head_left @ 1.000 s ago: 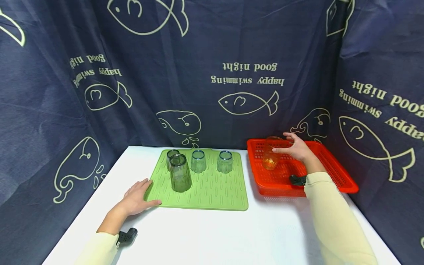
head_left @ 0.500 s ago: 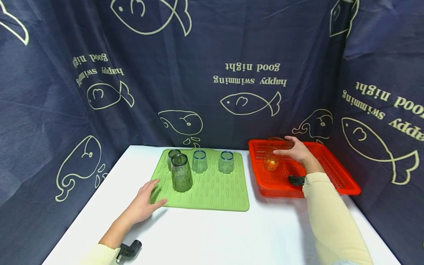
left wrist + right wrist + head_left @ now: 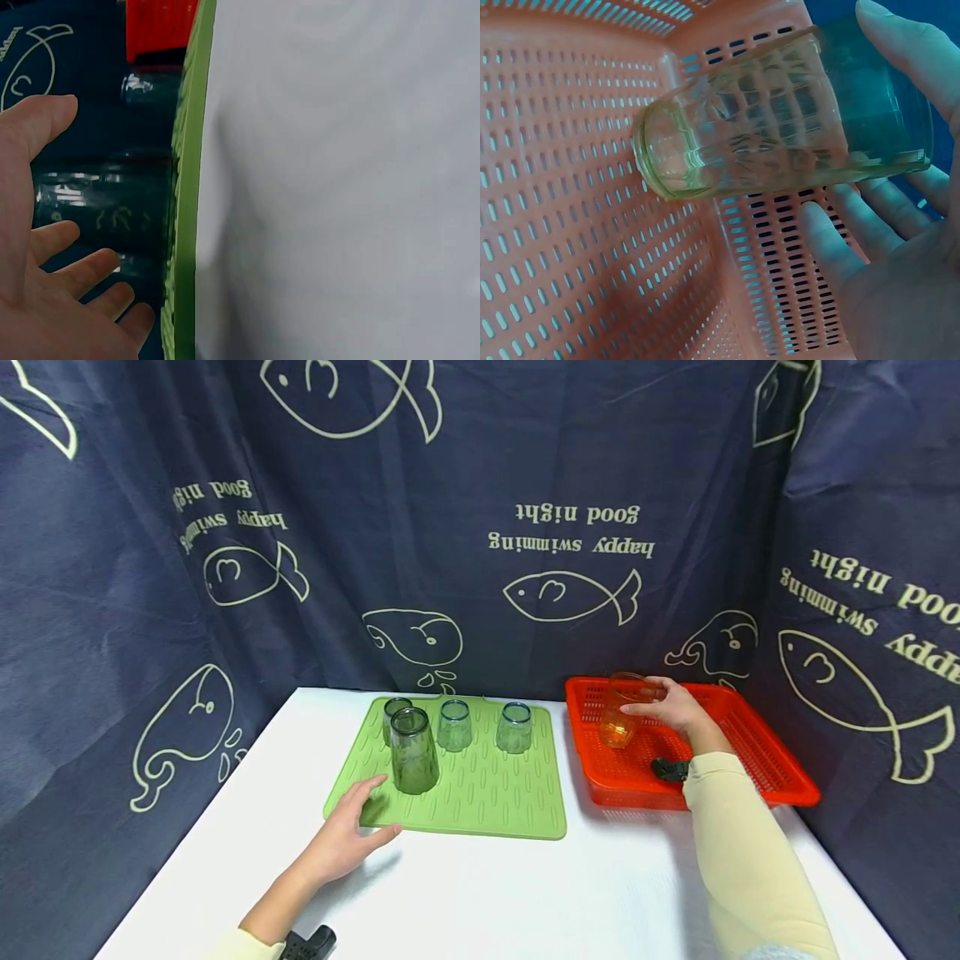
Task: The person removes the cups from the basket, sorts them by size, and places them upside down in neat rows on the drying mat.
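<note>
My right hand [image 3: 675,706] holds a clear, patterned drinking glass [image 3: 772,112] near its rim, the thumb on one side and fingers on the other. That glass is upright inside the red basket [image 3: 600,781], its base close over the basket floor. My left hand [image 3: 345,843] is spread with nothing in it, over the front left edge of the green mat [image 3: 487,802]. Just beyond its fingertips stands a tall dark green glass [image 3: 415,760]; in the left wrist view the tall glass [image 3: 105,202] shows between thumb and fingers.
Three short glasses stand along the mat's back: one [image 3: 390,710] partly hidden behind the tall glass, a middle glass [image 3: 454,731] and a right glass [image 3: 514,733]. A dark blue fish-print curtain [image 3: 450,527] closes off the back and sides of the white table [image 3: 525,902].
My left hand has moved right along the mat's front edge, toward the tall glass. My right fingers have closed in on the glass in the basket.
</note>
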Tool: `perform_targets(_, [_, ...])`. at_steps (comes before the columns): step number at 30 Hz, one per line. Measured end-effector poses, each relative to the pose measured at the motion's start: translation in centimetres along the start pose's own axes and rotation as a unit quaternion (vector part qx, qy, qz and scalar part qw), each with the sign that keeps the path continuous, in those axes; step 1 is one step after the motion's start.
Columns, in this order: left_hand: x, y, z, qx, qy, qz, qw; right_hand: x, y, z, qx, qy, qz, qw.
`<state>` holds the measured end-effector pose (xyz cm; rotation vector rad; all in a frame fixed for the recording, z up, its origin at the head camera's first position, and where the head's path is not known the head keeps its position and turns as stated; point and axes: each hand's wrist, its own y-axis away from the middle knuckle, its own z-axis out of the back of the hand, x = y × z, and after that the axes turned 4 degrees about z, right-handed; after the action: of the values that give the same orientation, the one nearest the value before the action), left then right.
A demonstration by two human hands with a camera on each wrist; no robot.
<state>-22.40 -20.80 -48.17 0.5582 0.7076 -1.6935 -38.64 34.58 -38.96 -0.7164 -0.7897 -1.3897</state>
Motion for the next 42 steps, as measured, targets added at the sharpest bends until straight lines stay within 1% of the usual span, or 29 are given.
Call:
perform_targets(4, [-0.4, 0.1, -0.5, -0.002, 0.013, -0.008, 0.9999, -0.3, -0.1, 0.0, 0.004, 0.002, -0.001, 1.0000])
perform_targets(7, [-0.7, 0.3, -0.7, 0.002, 0.022, -0.007, 0.9997, -0.5, -0.3, 0.0, 0.009, -0.003, 0.000, 1.0000])
perform_targets(11, [-1.1, 0.4, -1.0, 0.016, 0.038, 0.004, 0.9991, -0.9, -0.7, 0.0, 0.016, -0.012, -0.008, 0.9998])
perform_targets(14, [-1.5, 0.3, -1.3, 0.028, 0.051, 0.003, 0.9983, -1.1, -0.9, -0.2, 0.020, -0.008, -0.015, 0.9997])
perform_targets(22, [-2.7, 0.1, -2.0, 0.046, 0.084, 0.005, 0.9954, -1.2, -0.9, -0.7, 0.017, -0.026, -0.009, 0.9995])
perform_targets(24, [-3.0, 0.0, -2.2, 0.049, 0.091, -0.001, 0.9946, -1.3, -0.9, -0.7, 0.015, -0.027, -0.008, 0.9995])
perform_targets(29, [-3.7, -0.4, -2.6, 0.054, 0.108, -0.028, 0.9923, -1.2, -0.8, -0.8, 0.009, -0.018, 0.000, 0.9998])
perform_targets(35, [-4.4, -1.0, -3.1, 0.061, 0.120, -0.043, 0.9900, -0.5, -0.1, -0.5, -0.004, 0.005, 0.022, 0.9997])
perform_targets(42, [-4.9, -2.1, -3.7, 0.064, 0.128, -0.083, 0.9861, 0.4, 0.7, -0.4, -0.020, -0.001, 0.041, 0.9989])
